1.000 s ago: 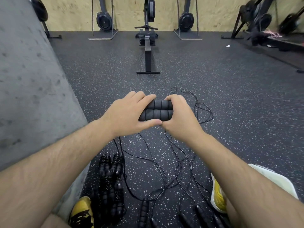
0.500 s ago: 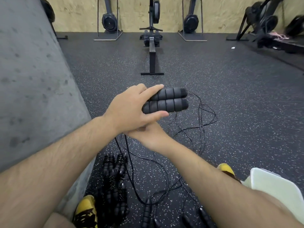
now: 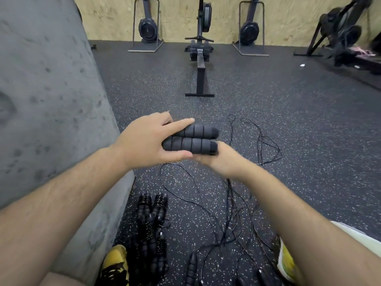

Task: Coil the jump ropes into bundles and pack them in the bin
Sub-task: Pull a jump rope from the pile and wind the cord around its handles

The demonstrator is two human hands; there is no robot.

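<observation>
Left hand [image 3: 144,139] clamps both handles [image 3: 191,144] together; my right hand [image 3: 224,162] beneath, grip unclear. Coiling begins; next: wind loose cord [image 3: 261,145].

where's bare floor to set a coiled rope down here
Bare floor lies right of the cord loops, and between the rower's foot and the raised handles. Crowded: the tangled cords between the shoes, and the rope pile against the grey pad.

A gym: 3 rowing machines [image 3: 199,65] at 12 o'clock by a wood wall [image 3: 226,15], rubber floor [image 3: 299,124], jump ropes [image 3: 152,228] at 6 o'clock.
</observation>
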